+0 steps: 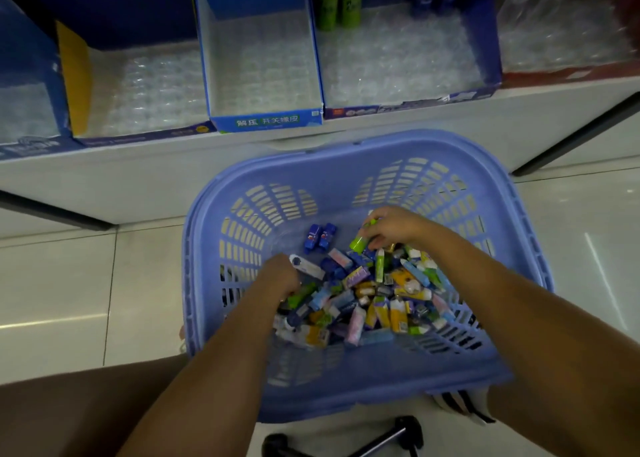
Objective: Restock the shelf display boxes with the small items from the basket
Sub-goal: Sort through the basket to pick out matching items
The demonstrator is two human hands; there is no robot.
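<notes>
Inside basket (pixel 194 249), right hand (pixel 394 226) round tube (pixel 358 243)

Blue display box (pixel 266 121): "解压 开关橡皮"

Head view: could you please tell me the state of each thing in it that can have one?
Basket, on the floor, partly filled with small items.
Left hand, fingers curled down among the small items; grip hidden.
Right hand, grips a green item.
Middle display box, open, no items inside.
Right display box, only two green bottles at its back.
</notes>
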